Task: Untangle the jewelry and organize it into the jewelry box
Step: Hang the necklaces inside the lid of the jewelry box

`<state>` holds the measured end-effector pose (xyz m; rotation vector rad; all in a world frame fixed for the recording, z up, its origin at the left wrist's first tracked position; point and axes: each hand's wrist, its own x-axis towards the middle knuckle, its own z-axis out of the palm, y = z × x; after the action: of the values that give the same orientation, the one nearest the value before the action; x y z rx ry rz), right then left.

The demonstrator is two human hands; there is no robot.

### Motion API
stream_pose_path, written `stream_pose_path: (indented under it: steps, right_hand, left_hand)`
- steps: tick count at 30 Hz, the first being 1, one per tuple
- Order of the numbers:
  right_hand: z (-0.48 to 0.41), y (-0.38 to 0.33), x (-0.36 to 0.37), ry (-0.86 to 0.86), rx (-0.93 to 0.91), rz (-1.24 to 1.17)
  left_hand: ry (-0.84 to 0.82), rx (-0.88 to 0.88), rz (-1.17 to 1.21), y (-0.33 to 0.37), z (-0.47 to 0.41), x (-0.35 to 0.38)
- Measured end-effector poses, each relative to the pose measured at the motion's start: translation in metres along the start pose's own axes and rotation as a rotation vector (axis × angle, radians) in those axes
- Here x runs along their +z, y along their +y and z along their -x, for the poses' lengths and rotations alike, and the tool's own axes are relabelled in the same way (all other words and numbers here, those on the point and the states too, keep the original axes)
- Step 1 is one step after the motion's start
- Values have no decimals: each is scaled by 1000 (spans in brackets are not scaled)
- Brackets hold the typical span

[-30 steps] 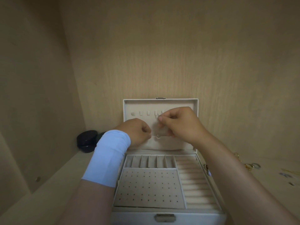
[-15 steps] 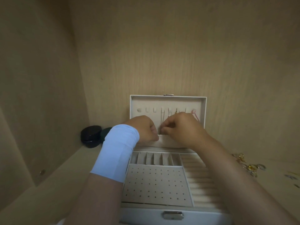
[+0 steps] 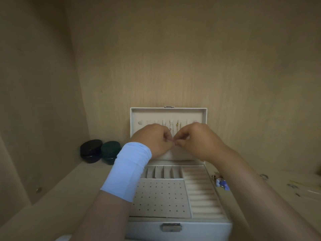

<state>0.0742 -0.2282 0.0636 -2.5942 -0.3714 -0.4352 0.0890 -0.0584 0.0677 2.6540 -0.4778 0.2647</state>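
Note:
A white jewelry box (image 3: 178, 225) stands open on the shelf, its lid (image 3: 168, 113) upright at the back. Thin chains (image 3: 174, 126) hang from hooks inside the lid. My left hand (image 3: 153, 140), with a light blue band on the wrist, and my right hand (image 3: 199, 140) meet in front of the lid, fingertips pinched together on a fine chain that is too small to make out. The tray below shows a dotted earring pad (image 3: 161, 197), small slots and ring rolls (image 3: 203, 192).
Two dark round cases (image 3: 91, 150) (image 3: 110, 151) sit at the back left corner. Loose jewelry with blue beads (image 3: 221, 183) lies right of the box, with rings and small pieces (image 3: 264, 176) farther right. Wooden walls close in on the left and back.
My hands have dropped from the lid's hooks and come together lower in front of it. The view has shifted, so the box sits a little more to the right.

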Motion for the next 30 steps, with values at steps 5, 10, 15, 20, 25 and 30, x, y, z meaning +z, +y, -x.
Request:
stream_pose_path:
  steps: [5, 10, 15, 20, 25, 30]
  right_hand:
    - [42, 43, -51, 38, 80, 34]
    - [101, 113, -101, 6, 262, 74]
    - [152, 181, -121, -8, 435, 168]
    - [183, 237, -113, -81, 520, 318]
    - [194, 261, -104, -59, 536, 319]
    - [192, 269, -96, -27, 535, 266]
  left_hand:
    - [26, 117, 33, 39, 8, 18]
    - [6, 257, 122, 101, 16, 52]
    - [-177, 319, 127, 180, 11, 98]
    - [-307, 353, -50, 238, 3, 156]
    - [-355, 309, -63, 262, -8, 198]
    - [-341, 340, -117, 267, -16, 223]
